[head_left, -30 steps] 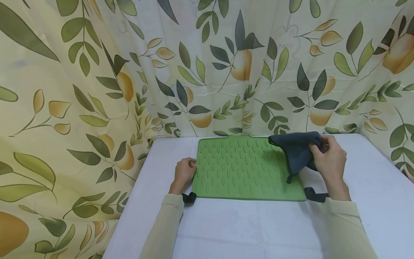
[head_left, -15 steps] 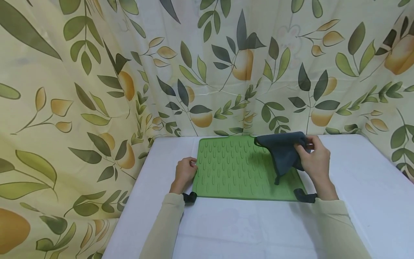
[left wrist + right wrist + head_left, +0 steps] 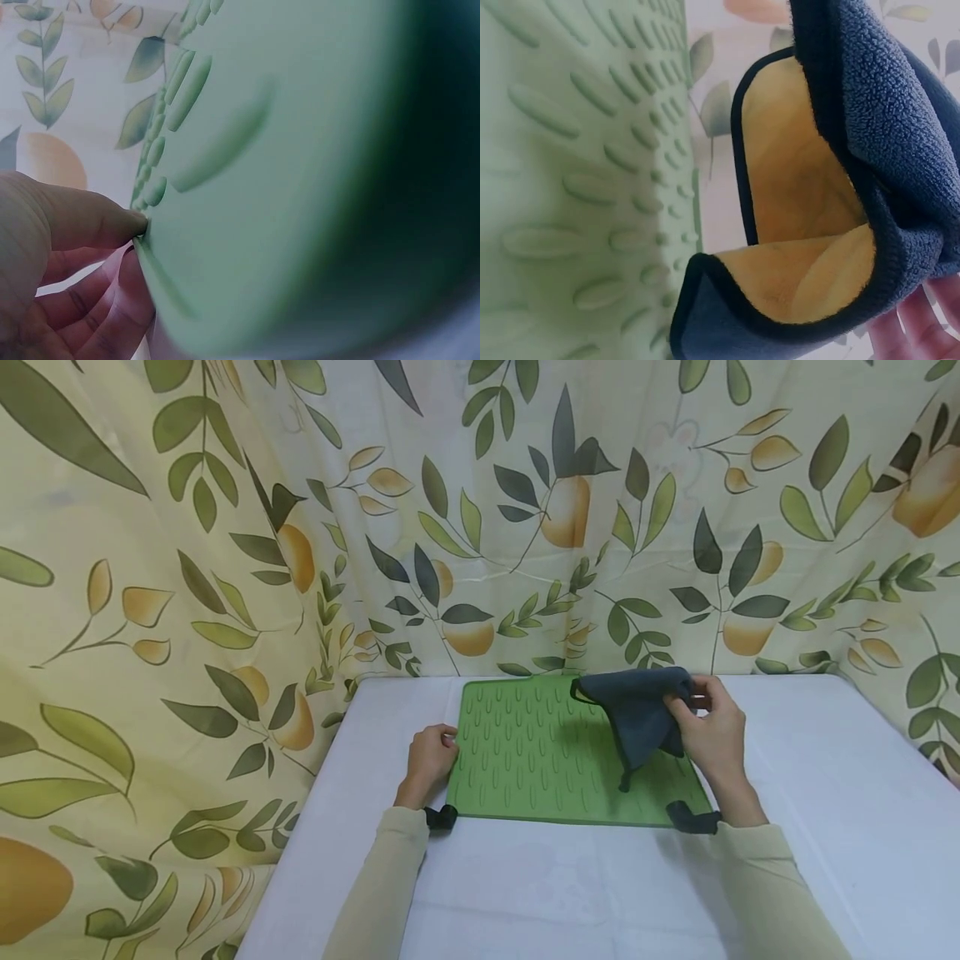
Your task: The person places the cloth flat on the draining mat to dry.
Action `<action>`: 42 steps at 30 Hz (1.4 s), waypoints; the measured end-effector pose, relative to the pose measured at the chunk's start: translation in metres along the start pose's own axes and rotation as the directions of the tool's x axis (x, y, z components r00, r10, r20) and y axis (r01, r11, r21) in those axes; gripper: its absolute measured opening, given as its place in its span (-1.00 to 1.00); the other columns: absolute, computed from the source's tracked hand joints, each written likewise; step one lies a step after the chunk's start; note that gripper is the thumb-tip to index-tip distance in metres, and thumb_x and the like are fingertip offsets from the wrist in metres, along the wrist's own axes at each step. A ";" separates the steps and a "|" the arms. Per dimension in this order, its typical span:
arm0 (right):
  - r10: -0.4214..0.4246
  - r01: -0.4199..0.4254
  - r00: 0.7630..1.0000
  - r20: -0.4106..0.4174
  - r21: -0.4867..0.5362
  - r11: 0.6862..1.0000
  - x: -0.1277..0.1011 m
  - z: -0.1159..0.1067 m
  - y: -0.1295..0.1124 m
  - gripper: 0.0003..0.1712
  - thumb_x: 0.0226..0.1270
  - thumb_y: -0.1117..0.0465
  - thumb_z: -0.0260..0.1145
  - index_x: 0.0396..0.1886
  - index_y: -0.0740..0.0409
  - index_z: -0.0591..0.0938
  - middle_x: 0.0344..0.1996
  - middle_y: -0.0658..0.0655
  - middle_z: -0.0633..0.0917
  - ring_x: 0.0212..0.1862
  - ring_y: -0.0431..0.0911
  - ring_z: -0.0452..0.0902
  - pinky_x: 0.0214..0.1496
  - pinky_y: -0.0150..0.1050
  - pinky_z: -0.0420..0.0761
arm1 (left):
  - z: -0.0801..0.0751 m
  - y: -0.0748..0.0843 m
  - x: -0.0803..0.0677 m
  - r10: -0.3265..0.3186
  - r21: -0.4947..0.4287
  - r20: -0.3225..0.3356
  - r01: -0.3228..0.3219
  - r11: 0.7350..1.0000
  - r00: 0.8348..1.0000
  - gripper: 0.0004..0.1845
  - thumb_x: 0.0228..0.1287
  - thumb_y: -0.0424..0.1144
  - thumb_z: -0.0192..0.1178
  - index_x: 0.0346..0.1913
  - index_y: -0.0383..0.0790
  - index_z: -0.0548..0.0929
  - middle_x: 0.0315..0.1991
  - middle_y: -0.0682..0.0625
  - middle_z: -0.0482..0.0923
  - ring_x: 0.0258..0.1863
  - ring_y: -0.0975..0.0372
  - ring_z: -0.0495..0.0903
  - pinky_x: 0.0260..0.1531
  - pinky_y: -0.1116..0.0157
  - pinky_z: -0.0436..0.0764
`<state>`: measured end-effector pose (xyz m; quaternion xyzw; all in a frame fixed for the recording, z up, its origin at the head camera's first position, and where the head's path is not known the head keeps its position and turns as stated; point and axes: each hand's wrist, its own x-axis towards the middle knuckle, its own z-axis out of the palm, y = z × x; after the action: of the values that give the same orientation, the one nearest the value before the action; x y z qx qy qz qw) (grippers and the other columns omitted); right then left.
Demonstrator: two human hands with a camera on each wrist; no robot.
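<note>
A green mat (image 3: 525,760) with raised oval ridges lies on the white table. My left hand (image 3: 431,758) pinches its left edge between thumb and fingers; the left wrist view shows the thumb (image 3: 97,217) on top at the rim. Over the mat's right half hangs a dark blue cloth (image 3: 637,710), which my right hand (image 3: 716,731) pinches by its right end. One corner of it droops toward the mat. Close up in the right wrist view, the cloth (image 3: 900,120) has a fluffy blue side, a yellow side (image 3: 795,142) and a black bound edge.
The white-covered table (image 3: 525,885) extends on both sides and in front of the mat. Behind and to the left hangs a curtain (image 3: 517,527) printed with leaves and fruit. A black strap sits at each wrist.
My right hand has moved left with the cloth, carrying it farther over the mat. The left hand keeps its place on the mat's left edge.
</note>
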<state>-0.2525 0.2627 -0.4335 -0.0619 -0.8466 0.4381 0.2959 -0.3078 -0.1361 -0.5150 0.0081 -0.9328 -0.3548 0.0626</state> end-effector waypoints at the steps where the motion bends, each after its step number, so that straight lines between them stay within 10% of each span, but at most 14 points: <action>1: 0.000 0.000 1.000 0.002 0.008 1.000 0.000 0.001 0.000 -0.63 0.40 0.16 0.37 0.12 0.20 0.61 -0.07 0.15 0.68 -0.18 -0.41 0.45 -0.26 -0.61 0.41 | 0.000 0.000 0.000 0.001 0.002 0.000 -0.001 1.000 1.000 -0.67 0.23 -0.41 0.25 0.05 -0.21 0.77 -0.35 0.01 0.73 -0.44 0.24 0.59 -0.37 0.30 0.54; 29: -0.149 0.145 0.988 0.030 0.111 0.983 -0.029 0.053 -0.018 -0.67 0.30 0.30 0.45 0.02 0.25 0.63 -0.15 0.27 0.76 -0.22 -0.62 0.44 -0.30 -0.65 0.38 | 0.002 0.000 -0.003 0.000 -0.025 -0.009 0.000 1.000 1.000 -0.64 0.18 -0.44 0.21 0.05 -0.25 0.77 -0.36 0.00 0.71 -0.43 0.21 0.58 -0.36 0.29 0.54; 42: -0.128 0.122 0.990 0.061 0.082 0.989 -0.009 0.069 -0.028 -0.68 0.37 0.24 0.40 0.05 0.24 0.61 -0.12 0.31 0.76 -0.08 0.10 0.68 -0.20 -0.48 0.41 | 0.001 0.000 -0.002 0.013 -0.013 -0.024 -0.013 1.000 1.000 -0.65 0.19 -0.43 0.22 0.04 -0.24 0.77 -0.38 0.01 0.71 -0.43 0.21 0.59 -0.34 0.27 0.55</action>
<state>-0.2788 0.1939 -0.4462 0.0174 -0.8403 0.4532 0.2970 -0.3056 -0.1351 -0.5164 0.0059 -0.9296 -0.3606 0.0763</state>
